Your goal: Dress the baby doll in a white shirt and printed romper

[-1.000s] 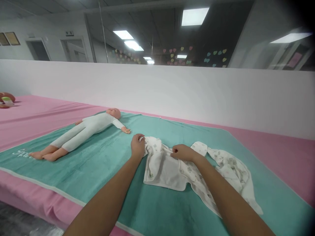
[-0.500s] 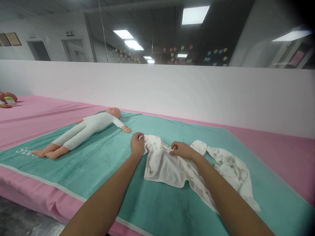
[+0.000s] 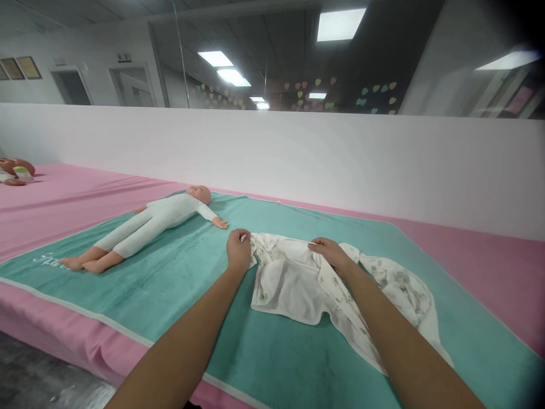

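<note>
A white baby garment with a small print (image 3: 293, 278) lies spread on the teal towel (image 3: 183, 289), its plain inner side partly showing. My left hand (image 3: 238, 248) pinches its left upper corner. Further right along the same upper edge, my right hand (image 3: 332, 254) grips the cloth between thumb and fingers. Between both hands that edge is drawn fairly straight. My right forearm hides part of the garment. Beyond it, more of the printed white cloth (image 3: 409, 289) lies bunched; whether it is the same piece I cannot tell.
A baby doll in a white bodysuit (image 3: 166, 216) lies on its back at the left of the towel. Pink sheet (image 3: 85, 184) covers the padded platform beneath. A low white wall (image 3: 272, 153) runs behind. Another doll (image 3: 17, 168) is at the far left edge.
My right hand has shifted right along the garment's upper edge, and the cloth between my hands is now stretched straighter. My left hand keeps its hold at the corner.
</note>
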`<state>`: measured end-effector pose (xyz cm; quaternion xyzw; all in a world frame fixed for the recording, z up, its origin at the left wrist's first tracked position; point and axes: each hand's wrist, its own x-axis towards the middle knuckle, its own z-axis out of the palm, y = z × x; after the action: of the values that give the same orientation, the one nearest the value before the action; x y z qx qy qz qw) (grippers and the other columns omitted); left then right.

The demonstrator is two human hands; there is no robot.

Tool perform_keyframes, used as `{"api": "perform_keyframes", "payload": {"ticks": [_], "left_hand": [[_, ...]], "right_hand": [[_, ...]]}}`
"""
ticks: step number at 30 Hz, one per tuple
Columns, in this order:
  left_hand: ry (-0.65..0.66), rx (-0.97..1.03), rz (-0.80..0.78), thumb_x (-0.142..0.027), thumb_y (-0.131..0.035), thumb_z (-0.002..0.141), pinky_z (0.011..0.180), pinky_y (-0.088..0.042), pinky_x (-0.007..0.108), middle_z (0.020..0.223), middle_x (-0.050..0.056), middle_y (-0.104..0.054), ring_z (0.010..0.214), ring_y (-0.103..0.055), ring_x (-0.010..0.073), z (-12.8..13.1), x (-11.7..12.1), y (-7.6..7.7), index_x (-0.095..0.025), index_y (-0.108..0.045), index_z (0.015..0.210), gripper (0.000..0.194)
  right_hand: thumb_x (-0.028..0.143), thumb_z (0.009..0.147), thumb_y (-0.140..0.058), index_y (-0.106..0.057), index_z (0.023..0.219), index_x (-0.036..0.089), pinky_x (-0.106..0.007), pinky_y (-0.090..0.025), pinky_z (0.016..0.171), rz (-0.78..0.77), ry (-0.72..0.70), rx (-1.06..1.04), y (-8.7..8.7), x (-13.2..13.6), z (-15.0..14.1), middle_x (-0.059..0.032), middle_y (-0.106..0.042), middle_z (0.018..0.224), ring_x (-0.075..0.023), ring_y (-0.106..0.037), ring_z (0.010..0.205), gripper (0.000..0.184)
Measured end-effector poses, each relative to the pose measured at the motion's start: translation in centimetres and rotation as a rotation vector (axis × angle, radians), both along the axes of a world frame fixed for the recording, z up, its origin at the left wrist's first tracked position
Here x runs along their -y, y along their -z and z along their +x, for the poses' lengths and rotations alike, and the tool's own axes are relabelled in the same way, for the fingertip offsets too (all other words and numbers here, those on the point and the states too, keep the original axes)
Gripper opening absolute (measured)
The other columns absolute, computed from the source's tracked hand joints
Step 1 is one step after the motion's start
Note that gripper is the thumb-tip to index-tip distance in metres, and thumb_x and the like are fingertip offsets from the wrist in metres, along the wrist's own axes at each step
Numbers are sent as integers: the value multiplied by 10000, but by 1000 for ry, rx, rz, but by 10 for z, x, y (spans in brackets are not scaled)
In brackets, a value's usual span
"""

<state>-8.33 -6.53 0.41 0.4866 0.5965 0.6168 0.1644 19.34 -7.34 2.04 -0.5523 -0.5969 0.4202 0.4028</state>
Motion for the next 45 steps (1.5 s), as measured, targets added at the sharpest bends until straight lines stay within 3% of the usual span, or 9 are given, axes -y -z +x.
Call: {"api": "perform_keyframes", "payload": {"ticks": [6,12,15,19,24,31,38,40,45], "left_hand": [[4,-55,-6,-147,-469,771,784,-450,293,847,21,-595,817,-548,167,-1,-1,2,-204,-589,788,134],[41,-333,37,-90,-421,787,828,-437,316,925,45,-582,921,-539,191,3,3,2,-204,-580,881,217],[143,-459,79,-143,-416,839,814,-431,306,939,45,-600,911,-547,187,13,13,-2,-207,-584,923,199],[406,-575,43,-260,-438,882,770,-434,282,922,18,-632,862,-566,170,29,28,-5,-237,-601,955,180],[534,-850,-41,-435,-529,837,904,-396,369,1119,39,-613,1074,-516,243,40,34,1,-278,-595,1072,290],[294,-930,-250,-254,-512,826,1067,-239,519,1427,42,-411,1341,-289,269,20,23,4,-332,-479,1258,441],[-62,-813,-411,-165,-394,825,1019,-200,650,1530,146,-164,1404,-105,338,-6,7,8,-209,-445,1310,490],[-79,-773,-431,-203,-404,831,1030,-212,621,1505,163,-233,1386,-176,336,-9,4,9,-202,-431,1316,486],[-126,-691,-396,-376,-473,827,1015,-294,517,1288,191,-501,1274,-351,349,-14,1,9,-154,-571,1112,374]], "right_hand": [[457,621,-634,-597,786,199,-270,-424,618,82,279,9,1,-15,-3,1,-604,711,-170,-559,670,308],[447,691,-574,-576,928,195,-280,-479,612,85,353,-76,-7,-14,0,-50,-646,840,-189,-605,725,346],[385,743,-538,-518,1060,200,-280,-523,716,105,312,-198,-12,-10,1,-86,-648,1034,-193,-633,894,368],[368,749,-585,-493,1127,247,-264,-523,838,172,239,-299,-9,-8,3,-65,-490,1348,-192,-531,1164,407],[441,779,-530,-533,1099,213,-296,-512,823,88,292,-66,11,-14,9,-81,-568,1233,-208,-570,1078,393],[507,804,-477,-582,1058,218,-351,-423,888,135,197,343,16,-8,9,-69,-607,1156,-235,-554,1053,399],[419,853,-382,-578,1088,239,-330,-410,900,169,220,557,19,-7,14,-44,-597,1191,-214,-549,1069,355],[352,841,-381,-584,1090,221,-353,-395,927,160,291,660,22,-10,20,-63,-591,1200,-228,-541,1083,347],[292,784,-412,-575,1118,191,-595,-213,1024,76,582,844,25,-13,37,-123,-505,1287,-338,-331,1277,385]]}}
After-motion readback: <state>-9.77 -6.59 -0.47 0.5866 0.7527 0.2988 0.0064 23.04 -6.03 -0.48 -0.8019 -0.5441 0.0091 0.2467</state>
